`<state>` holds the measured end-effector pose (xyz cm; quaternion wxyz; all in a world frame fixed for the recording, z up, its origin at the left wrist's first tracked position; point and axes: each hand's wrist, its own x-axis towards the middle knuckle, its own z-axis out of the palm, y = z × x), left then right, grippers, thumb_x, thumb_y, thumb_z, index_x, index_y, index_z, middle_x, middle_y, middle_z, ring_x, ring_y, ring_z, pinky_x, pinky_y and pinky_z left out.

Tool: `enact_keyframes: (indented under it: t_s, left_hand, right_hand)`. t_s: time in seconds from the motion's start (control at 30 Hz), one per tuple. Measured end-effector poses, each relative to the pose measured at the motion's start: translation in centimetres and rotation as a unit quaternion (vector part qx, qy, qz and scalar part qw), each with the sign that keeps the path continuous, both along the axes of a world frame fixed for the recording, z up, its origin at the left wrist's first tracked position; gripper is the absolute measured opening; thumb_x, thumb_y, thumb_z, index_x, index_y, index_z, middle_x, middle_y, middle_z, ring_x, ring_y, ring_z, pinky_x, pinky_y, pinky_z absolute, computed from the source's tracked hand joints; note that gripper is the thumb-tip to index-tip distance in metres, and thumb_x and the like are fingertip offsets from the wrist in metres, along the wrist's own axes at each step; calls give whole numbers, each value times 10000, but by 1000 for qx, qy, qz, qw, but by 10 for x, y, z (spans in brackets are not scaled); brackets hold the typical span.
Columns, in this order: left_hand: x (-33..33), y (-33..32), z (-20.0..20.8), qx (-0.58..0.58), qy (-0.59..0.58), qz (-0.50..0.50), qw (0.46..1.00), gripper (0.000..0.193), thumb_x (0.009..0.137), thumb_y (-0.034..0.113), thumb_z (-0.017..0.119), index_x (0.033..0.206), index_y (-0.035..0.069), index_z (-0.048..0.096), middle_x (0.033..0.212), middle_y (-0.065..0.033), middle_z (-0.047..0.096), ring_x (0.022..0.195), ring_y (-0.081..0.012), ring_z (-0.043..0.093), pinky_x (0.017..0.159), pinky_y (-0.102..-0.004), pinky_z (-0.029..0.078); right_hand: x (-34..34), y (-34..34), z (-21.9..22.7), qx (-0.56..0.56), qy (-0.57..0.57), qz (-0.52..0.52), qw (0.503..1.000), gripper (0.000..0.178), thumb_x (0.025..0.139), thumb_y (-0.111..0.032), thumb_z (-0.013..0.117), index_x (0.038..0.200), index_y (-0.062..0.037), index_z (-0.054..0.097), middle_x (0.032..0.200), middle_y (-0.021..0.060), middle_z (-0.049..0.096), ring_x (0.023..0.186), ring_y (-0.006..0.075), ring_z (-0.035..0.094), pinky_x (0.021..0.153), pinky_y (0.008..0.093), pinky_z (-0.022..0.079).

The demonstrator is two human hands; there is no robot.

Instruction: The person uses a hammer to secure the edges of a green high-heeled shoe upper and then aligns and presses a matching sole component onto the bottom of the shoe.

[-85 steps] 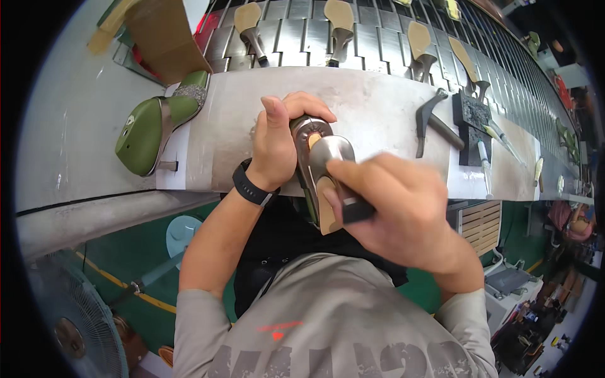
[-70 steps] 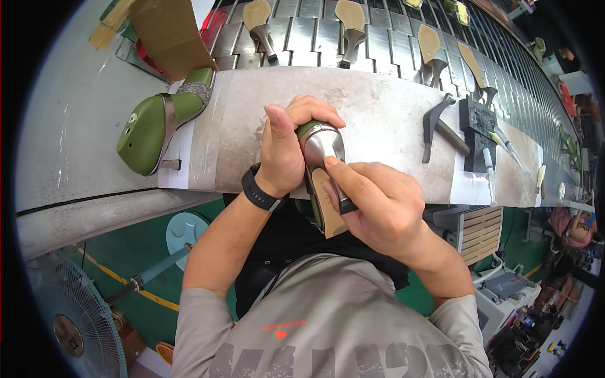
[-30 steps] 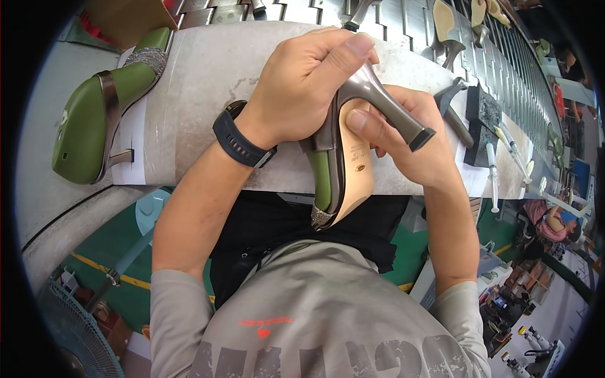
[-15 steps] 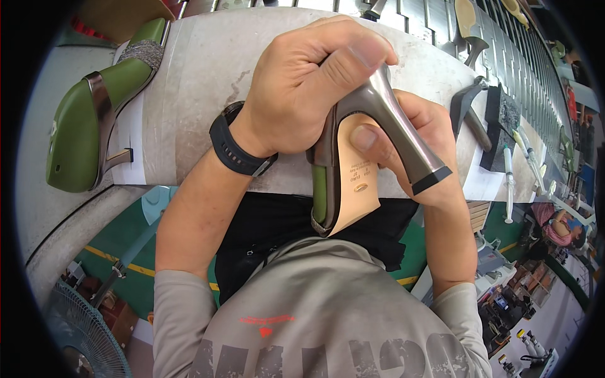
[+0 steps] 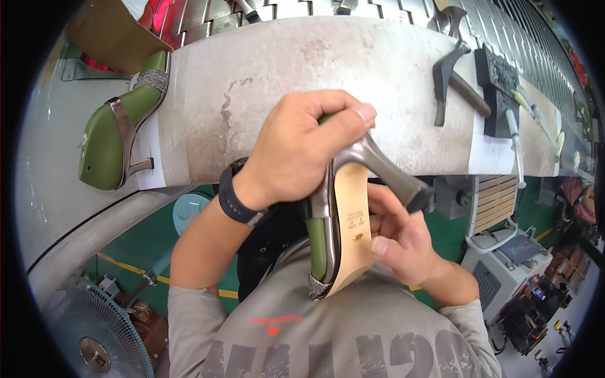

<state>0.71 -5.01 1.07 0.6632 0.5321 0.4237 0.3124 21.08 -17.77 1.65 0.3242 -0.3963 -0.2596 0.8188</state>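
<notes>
Below the counter (image 5: 252, 75), which spans twelve o'clock, I see a heeled shoe (image 5: 328, 208) held up; another green shoe (image 5: 116, 135) lies at nine. The left hand's (image 5: 296, 148) fingers clasp its companion's heel end; the right hand's (image 5: 403, 242) curl at four o'clock, grip unclear.

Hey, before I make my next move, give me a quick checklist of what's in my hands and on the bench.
1. Left hand gripping the shoe around its heel end: ok.
2. Right hand pressing firmly on the tan sole: cannot tell; the thumb is at its edge.
3. Sole firmly bonded: cannot tell.
4. Hammer on the bench, apart from both hands: ok.
5. Nearest syringe fully on the bench: not ok; one end overhangs the edge.
</notes>
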Motion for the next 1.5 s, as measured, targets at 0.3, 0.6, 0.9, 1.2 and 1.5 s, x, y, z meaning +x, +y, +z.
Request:
enact_keyframes:
  t_s: [0.3, 0.6, 0.9, 1.2, 1.5]
  left_hand:
    - [27, -37, 19, 81, 68, -57, 993, 339, 1056, 232, 547, 1041, -49, 737, 914, -74, 680, 785, -97, 571, 714, -251, 449]
    - [42, -43, 38, 168, 81, -109, 976, 371, 1014, 236, 531, 1052, -79, 722, 1008, -156, 690, 768, -163, 683, 694, -287, 521]
    - [47, -43, 32, 149, 68, -107, 981, 387, 1025, 245, 527, 1058, -90, 718, 1004, -162, 690, 734, -161, 685, 676, -282, 522]
    - [16, -32, 23, 112, 86, -5, 990, 399, 1040, 243, 493, 1040, -89, 714, 1020, -153, 692, 921, -217, 680, 849, -327, 519]
    - [-76, -39, -30, 187, -228, 299, 907, 338, 1066, 305, 445, 1045, 18, 623, 1077, -162, 639, 1066, -286, 620, 1052, -460, 483]
  right_hand:
    - [11, -35, -8, 13, 13, -60, 998, 575, 925, -135, 784, 1375, 49, 476, 1200, 126, 651, 1097, 143, 647, 937, 321, 544]
    - [23, -35, -14, 99, 28, -55, 993, 535, 891, -113, 843, 1258, 39, 485, 1219, 159, 636, 1032, 212, 756, 809, 320, 628]
    - [27, -35, -19, 103, 13, -49, 993, 543, 878, -144, 867, 1222, 27, 484, 1186, 137, 630, 982, 195, 766, 755, 300, 623]
    - [19, -42, -39, -24, 168, 29, 985, 609, 1016, -203, 681, 1499, 48, 406, 1341, 136, 638, 1238, 164, 607, 1064, 348, 490]
    - [23, 75, 10, 477, -252, 40, 841, 659, 799, -165, 896, 1376, 21, 637, 1148, 128, 729, 1079, 161, 679, 939, 318, 549]
